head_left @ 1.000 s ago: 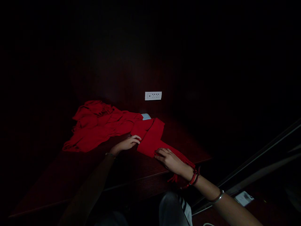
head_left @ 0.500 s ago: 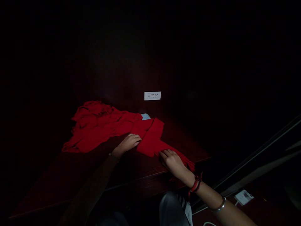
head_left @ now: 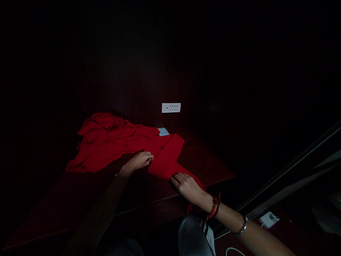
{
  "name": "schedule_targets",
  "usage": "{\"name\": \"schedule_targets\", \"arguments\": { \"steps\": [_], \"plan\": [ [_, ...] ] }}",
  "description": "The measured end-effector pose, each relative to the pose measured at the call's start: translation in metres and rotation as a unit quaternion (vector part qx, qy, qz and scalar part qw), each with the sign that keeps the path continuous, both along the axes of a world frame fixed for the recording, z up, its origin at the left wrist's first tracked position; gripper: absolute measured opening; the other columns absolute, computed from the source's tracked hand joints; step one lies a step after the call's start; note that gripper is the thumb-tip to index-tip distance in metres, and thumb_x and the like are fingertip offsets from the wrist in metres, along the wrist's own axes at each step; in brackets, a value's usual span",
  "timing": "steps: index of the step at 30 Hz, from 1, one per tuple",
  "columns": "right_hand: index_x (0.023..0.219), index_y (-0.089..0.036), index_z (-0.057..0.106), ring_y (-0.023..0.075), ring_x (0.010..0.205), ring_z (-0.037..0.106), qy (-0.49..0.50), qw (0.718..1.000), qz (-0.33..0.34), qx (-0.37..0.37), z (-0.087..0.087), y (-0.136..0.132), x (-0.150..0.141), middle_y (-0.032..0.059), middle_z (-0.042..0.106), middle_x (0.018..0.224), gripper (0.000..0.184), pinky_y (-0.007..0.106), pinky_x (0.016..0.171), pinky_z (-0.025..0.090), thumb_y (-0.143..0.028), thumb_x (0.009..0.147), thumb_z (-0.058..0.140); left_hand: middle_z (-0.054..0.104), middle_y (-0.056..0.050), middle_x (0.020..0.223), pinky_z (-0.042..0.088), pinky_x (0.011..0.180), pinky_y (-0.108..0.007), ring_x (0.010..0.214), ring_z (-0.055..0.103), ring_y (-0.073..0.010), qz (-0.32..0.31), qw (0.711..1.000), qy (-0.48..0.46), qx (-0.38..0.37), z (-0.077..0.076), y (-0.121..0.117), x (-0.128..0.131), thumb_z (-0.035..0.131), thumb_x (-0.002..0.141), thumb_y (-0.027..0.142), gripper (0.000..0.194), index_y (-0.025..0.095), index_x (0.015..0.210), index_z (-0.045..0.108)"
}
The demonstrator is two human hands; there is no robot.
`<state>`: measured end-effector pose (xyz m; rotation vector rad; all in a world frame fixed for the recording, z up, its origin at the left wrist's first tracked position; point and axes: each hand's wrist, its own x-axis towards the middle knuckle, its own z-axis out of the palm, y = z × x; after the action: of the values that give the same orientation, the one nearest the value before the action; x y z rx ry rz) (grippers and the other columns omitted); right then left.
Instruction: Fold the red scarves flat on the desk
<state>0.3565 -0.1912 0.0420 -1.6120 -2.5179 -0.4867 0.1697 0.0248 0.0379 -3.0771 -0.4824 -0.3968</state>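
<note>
Red scarf point(head_left: 166, 160) spans the surface point(head_left: 149, 188), fringe over the front edge. Left hand point(head_left: 140, 160) pinches its near side, seemingly steadying the fold; right hand point(head_left: 188, 185) lies upon it near that edge, grip indeterminable.

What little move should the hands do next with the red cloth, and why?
Perhaps the right hand should gently bring the loose end of the red cloth up onto the table, because its fringe hangs past the front edge while the folded part lies on top.
</note>
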Motion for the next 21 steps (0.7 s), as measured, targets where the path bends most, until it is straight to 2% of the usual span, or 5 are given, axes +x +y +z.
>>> {"name": "schedule_targets", "arguments": {
  "steps": [5, 9, 12, 15, 21],
  "plan": [
    [0.108, -0.018, 0.055, 0.019, 0.096, 0.051, 0.126, 0.991, 0.001, -0.035, -0.001, -0.01, 0.008, 0.009, 0.057, 0.102, 0.028, 0.032, 0.082, 0.041, -0.031, 0.084, 0.044, 0.059, -0.003, 0.089, 0.038, 0.082, -0.025, 0.086, 0.052, -0.014, 0.012, 0.997, -0.063, -0.039, 0.005, -0.014, 0.008, 0.039, 0.08, 0.014, 0.021, 0.018, 0.086, 0.059],
    [0.112, -0.021, 0.054, 0.0186, 0.105, 0.047, 0.229, 0.971, -0.03, -0.065, 0.004, -0.006, 0.028, 0.0085, 0.054, 0.112, 0.037, 0.033, 0.09, 0.037, -0.04, 0.086, 0.036, 0.052, -0.006, 0.115, 0.032, 0.095, -0.029, 0.107, 0.045, -0.0145, 0.035, 0.987, -0.114, -0.104, 0.003, -0.03, 0.024, 0.032, 0.087, 0.028, 0.033, 0.018, 0.113, 0.05],
    [0.118, -0.017, 0.051, 0.0232, 0.112, 0.042, 0.251, 0.958, -0.116, -0.073, -0.006, 0.001, 0.036, 0.0137, 0.046, 0.121, 0.041, 0.038, 0.093, 0.034, -0.039, 0.085, 0.037, 0.033, -0.006, 0.134, 0.021, 0.1, -0.042, 0.123, 0.028, -0.0213, 0.094, 0.984, -0.034, -0.146, -0.007, -0.04, 0.038, 0.032, 0.087, 0.039, 0.042, 0.025, 0.126, 0.036],
    [0.122, -0.018, 0.046, 0.0252, 0.116, 0.036, 0.248, 0.954, -0.139, -0.097, -0.018, 0.005, 0.036, 0.0143, 0.042, 0.125, 0.042, 0.041, 0.096, 0.03, -0.035, 0.085, 0.038, 0.016, -0.001, 0.142, 0.012, 0.098, -0.054, 0.128, 0.01, -0.0295, 0.133, 0.978, 0.04, -0.155, -0.015, -0.044, 0.048, 0.035, 0.084, 0.046, 0.047, 0.035, 0.129, 0.029],
    [0.123, -0.015, 0.044, 0.0179, 0.098, 0.05, 0.32, 0.924, -0.135, -0.16, -0.009, 0.009, 0.048, 0.0112, 0.051, 0.11, 0.045, 0.029, 0.088, 0.037, -0.02, 0.078, 0.045, 0.013, 0.003, 0.142, 0.01, 0.1, -0.051, 0.129, 0.008, -0.0271, 0.134, 0.979, 0.037, -0.15, -0.014, -0.038, 0.045, 0.029, 0.086, 0.047, 0.045, 0.04, 0.13, 0.023]
  ]
}}
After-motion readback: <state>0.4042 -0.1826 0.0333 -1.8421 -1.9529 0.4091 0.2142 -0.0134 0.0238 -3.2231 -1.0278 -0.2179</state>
